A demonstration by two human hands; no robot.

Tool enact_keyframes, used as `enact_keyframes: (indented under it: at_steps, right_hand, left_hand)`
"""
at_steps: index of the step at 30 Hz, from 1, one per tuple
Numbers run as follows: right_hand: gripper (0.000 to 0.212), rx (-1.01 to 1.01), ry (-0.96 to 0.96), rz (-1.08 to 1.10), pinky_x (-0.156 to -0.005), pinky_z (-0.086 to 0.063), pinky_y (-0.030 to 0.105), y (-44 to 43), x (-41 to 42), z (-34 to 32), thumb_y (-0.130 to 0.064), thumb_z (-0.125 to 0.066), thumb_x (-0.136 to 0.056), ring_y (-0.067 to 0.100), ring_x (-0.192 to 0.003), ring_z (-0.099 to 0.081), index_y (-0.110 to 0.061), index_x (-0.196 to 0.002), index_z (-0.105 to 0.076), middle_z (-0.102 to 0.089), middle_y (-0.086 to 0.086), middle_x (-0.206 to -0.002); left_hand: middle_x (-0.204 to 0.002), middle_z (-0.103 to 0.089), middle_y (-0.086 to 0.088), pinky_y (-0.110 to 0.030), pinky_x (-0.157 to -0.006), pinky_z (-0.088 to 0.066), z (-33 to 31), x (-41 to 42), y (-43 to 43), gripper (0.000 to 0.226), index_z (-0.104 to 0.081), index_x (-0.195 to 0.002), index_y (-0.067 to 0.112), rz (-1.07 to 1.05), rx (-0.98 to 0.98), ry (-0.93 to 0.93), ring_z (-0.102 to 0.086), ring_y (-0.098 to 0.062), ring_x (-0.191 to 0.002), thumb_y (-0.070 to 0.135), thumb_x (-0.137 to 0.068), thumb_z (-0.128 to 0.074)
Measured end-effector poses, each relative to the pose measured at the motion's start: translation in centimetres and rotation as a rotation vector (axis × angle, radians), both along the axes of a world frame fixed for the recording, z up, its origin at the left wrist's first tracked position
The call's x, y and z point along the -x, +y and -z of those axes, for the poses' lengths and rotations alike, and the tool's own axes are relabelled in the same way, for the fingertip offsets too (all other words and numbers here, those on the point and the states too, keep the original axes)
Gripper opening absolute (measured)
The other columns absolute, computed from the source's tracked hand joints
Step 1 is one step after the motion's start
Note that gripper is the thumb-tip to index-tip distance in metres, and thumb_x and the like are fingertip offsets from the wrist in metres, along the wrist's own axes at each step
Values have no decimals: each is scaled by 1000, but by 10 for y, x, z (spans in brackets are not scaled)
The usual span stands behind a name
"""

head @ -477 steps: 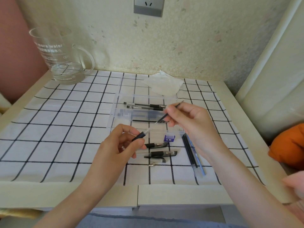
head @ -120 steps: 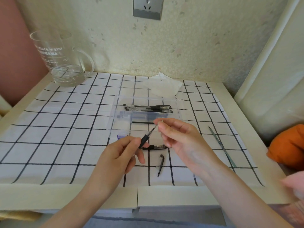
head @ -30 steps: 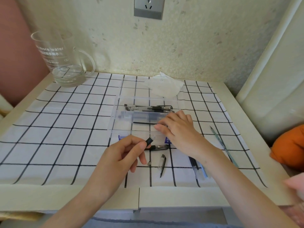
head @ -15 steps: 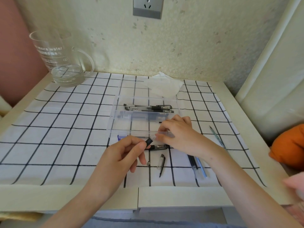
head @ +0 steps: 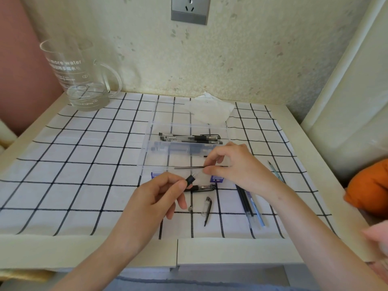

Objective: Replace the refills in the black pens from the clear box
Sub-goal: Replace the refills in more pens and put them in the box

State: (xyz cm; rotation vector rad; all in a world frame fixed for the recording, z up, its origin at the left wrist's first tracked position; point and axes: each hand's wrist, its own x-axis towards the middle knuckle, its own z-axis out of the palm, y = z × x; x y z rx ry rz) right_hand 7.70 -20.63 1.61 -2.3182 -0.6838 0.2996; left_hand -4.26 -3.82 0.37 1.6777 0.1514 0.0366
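Right hand (head: pixel 237 164) has lifted a refill (head: pixel 189 168) from the clear box (head: pixel 147 148); left hand (head: pixel 155 198) grips pen barrel (head: pixel 191 179).

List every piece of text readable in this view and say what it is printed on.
"more water": white print on the glass jug; a word before it is cut off.
Smaller lines beneath on the jug: too blurred to read.
Labels on the pens in the clear box: too small to read.
Wall socket: no text.
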Motion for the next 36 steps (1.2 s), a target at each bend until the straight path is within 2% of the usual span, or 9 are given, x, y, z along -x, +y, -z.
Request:
enact_keyframes:
  at_steps: [3, 5, 7, 12, 15, 19, 26, 31, 36]
  right_hand:
    - [9, -158, -17, 49, -72, -38, 6, 1, 1, -4, -20, -76, -76, -5, -77, -53, -27, -79, -70, -64, -6, -80]
    - [10, -258, -14, 64, -69, -42, 8, 2, 3, -7, -17, -75, -77, -2, -71, -55, -25, -82, -71, -66, -5, -74]
    - [10, -350, 21, 89, -72, -46, 18, 1, 4, -11, -17, -75, -77, 9, -72, -59, -24, -82, -71, -69, -2, -74]
    - [9, -602, 297, 126, -85, -49, 25, 0, 9, -21, -12, -75, -73, 9, -81, -64, -19, -79, -75, -72, -3, -80]
    - [11, -807, 461, 109, -75, -48, 19, -1, 10, -25, -15, -72, -66, 6, -71, -62, -15, -75, -76, -72, -2, -78]
    - [12, -1003, 514, 156, -69, -46, 20, -4, 7, -27, -17, -66, -71, 6, -68, -59, -12, -78, -75, -71, -3, -78]
    - [20, -1017, 364, 262, -58, -43, 20, -3, 8, -23, -27, -57, -84, 12, -59, -50, -8, -80, -64, -60, -1, -65]
    - [24, -988, 274, 307, -61, -44, 20, 0, 10, -21, -30, -59, -82, 12, -60, -50, -6, -83, -64, -63, 1, -66]
    - [25, -973, 249, 314, -62, -44, 21, 1, 11, -20, -30, -59, -81, 12, -60, -51, -6, -83, -64, -65, 1, -66]
  left_hand:
    - [-60, -62, 3, -8, -46, -34, 0, 0, 0, 16, -67, -84, 18, 0, -2, 0, -42, -7, -45, 24, -89, -52]
    - [-60, -62, 3, -8, -46, -34, 0, 0, 0, 16, -67, -85, 18, -3, -3, -2, -42, -7, -45, 25, -89, -52]
    - [-60, -62, 3, -8, -46, -35, 0, 0, 0, 17, -67, -86, 16, -9, -9, -6, -42, -6, -45, 24, -90, -52]
    - [-60, -62, 4, -9, -46, -34, 1, 0, 0, 18, -66, -88, 13, -35, -20, -19, -41, -6, -45, 22, -91, -51]
    - [-61, -62, 4, -9, -47, -35, 2, -1, 0, 19, -65, -88, 12, -68, -14, -37, -42, -6, -46, 23, -91, -51]
    - [-63, -64, 5, -8, -47, -36, 2, -2, 2, 16, -64, -90, 12, -101, 1, -62, -43, -4, -47, 22, -90, -51]
    - [-70, -68, 6, -20, -57, -44, 2, -3, 2, 27, -54, -93, 20, -98, 34, -49, -54, -7, -58, 38, -74, -52]
    - [-68, -67, 4, -26, -60, -41, 1, -2, 0, 31, -54, -93, 19, -86, 59, -51, -53, -10, -57, 39, -70, -55]
    - [-67, -67, 3, -23, -59, -41, 2, -2, 0, 31, -55, -93, 19, -84, 63, -63, -53, -10, -56, 39, -70, -56]
